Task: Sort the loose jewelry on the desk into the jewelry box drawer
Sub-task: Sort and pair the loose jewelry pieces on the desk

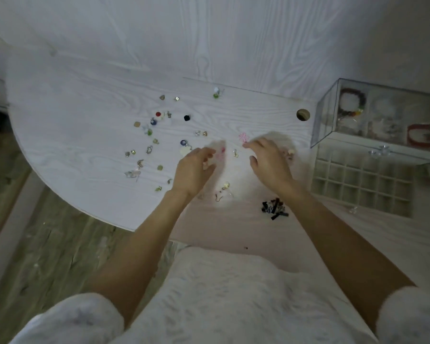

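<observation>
Several small earrings and charms (154, 135) lie scattered over the white desk (85, 125). My left hand (194, 167) hovers over a small pink piece (222, 151), fingers curled near it. My right hand (268, 160) is beside it, fingertips close to a pink flower charm (243, 136). Both hands are blurred, so I cannot tell whether either grips anything. The clear jewelry box (377, 115) stands at the right, its gridded drawer (363, 180) pulled out toward me. A small gold earring (235, 153) rests between the hands.
A dark tangle of pieces (274, 207) lies near my right forearm. A round cable hole (303, 114) sits left of the box. Bracelets fill the box's upper level. The desk's curved edge drops to wood flooring (35, 232) on the left.
</observation>
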